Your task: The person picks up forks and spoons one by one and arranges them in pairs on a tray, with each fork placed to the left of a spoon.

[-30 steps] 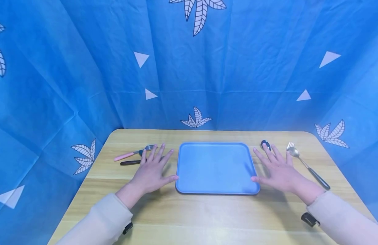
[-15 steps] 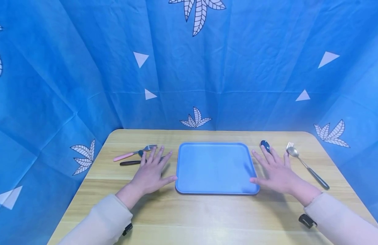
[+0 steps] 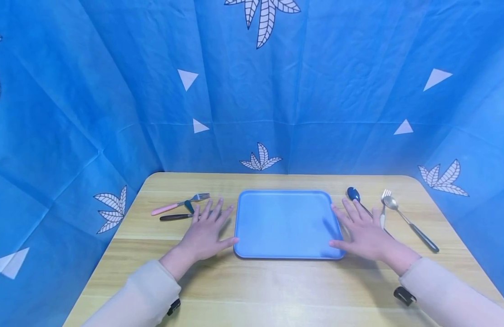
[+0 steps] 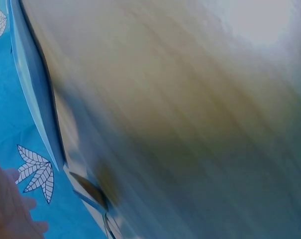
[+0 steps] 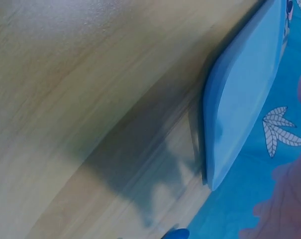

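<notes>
Well, one blue curtain (image 3: 338,104) takes up most of what I see, printed with white leaf sprigs and five white triangles. Before it stands one pale wooden table (image 3: 284,290). One blue rectangular tray (image 3: 289,225) lies flat in the middle, between a person's two hands. Two light sleeves (image 3: 131,290) come in from the near corners.

The left hand (image 3: 203,234) has all five fingers spread, and its thumb tip overlaps the tray's left edge. The right hand (image 3: 362,234) is spread likewise, its thumb and index fingertip over the right edge. I can't tell whether either is touching the tray.

Six pieces of cutlery lie about, three a side. Over by the right hand: one dark-handled silver spoon (image 3: 415,229); one dark spoon (image 3: 353,194), its handle running behind the fingers; and one white-handled fork (image 3: 385,195), its head right by the silver spoon's bowl. By the left: one pink-handled fork (image 3: 166,209); one brown-handled piece (image 3: 176,217), its far end mostly behind the fingers; and one small green piece (image 3: 189,206), too hidden to name. Smallest, two black gadgets (image 3: 404,295) show under the cuffs.
</notes>
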A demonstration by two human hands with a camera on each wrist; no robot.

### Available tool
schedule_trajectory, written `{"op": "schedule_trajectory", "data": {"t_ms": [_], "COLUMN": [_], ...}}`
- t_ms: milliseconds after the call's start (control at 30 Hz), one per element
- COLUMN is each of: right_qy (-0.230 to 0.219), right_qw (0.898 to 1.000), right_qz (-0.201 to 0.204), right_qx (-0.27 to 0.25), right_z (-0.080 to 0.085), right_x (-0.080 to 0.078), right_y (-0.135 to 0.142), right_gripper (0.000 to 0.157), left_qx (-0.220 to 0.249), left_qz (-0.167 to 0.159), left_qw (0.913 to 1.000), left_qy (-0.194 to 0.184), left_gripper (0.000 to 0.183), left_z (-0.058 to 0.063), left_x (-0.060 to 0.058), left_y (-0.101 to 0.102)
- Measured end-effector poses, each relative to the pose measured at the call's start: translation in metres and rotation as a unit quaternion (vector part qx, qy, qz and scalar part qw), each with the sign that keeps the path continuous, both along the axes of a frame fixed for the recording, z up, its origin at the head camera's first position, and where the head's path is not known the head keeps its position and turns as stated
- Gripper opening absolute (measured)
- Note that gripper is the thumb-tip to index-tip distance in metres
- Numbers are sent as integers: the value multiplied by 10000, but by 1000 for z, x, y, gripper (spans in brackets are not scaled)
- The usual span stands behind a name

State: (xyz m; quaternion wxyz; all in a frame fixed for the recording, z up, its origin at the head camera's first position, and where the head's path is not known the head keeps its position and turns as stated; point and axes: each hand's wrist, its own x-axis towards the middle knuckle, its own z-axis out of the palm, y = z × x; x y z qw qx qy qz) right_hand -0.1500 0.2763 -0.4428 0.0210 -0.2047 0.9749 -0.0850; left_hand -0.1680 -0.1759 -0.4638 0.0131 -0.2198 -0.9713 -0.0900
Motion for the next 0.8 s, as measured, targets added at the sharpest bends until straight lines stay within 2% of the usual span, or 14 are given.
{"op": "schedule_trajectory", "data": {"t_ms": [167,300,500,800], "right_qy": [-10,-60,-231,-172], "right_qw": [10000,10000,9997,9998], "right_qz": [11,16,-54,-45], "right_qx": [-57,-76,38,-4], "right_z": [-5,-9,-12,-20], "right_x": [-1,-2,-3,-4], "right_y": [-2,-3,-5,-5], "right_gripper": [99,98,98,97], "left_qx": [89,131,111,-162], "left_qz": [-54,-70,-70,-89], "left_qw": [9999,9999,9998,9996], "left_qy": [-21,-44,-141,-218], "left_gripper": [89,88,87,87], "left_z": [-11,-14,-9,-6], "left_x": [-2,-2,1,5], "left_y": [2,4,9,15]}}
